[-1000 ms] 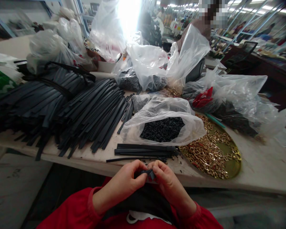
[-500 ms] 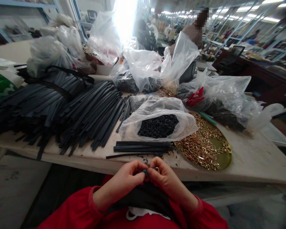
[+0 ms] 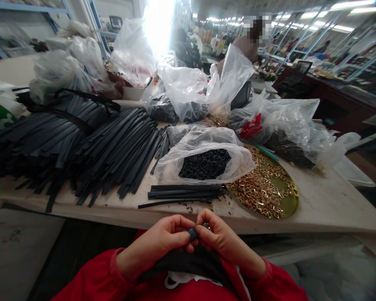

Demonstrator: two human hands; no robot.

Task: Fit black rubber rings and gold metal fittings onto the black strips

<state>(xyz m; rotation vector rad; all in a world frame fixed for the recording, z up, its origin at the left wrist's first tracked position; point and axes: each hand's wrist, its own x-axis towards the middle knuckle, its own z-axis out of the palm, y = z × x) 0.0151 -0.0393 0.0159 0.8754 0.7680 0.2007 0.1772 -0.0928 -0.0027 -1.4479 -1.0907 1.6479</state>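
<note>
Dark piece (image 3: 192,233) – pinched between left hand (image 3: 167,235), right hand (image 3: 218,235).

Pretty loaded desk (image 3: 319,205) tbh: black strips (image 3: 115,150) heaped left, open plastic bag (image 3: 203,136) midway, gold-coloured tray (image 3: 288,202) right of it.

The red top (image 3: 90,276) (white print (image 3: 181,276) in front) has banded cuffs (image 3: 114,264).

the small dark piece (image 3: 192,234), a second ago a loose fold, is now a compact band at the left hand's (image 3: 169,236) fingertips, with lower fingertips showing beneath. a shiny bit (image 3: 207,226) has appeared in the right hand (image 3: 218,235). the round tray (image 3: 290,202) sits farther left in view.
</note>
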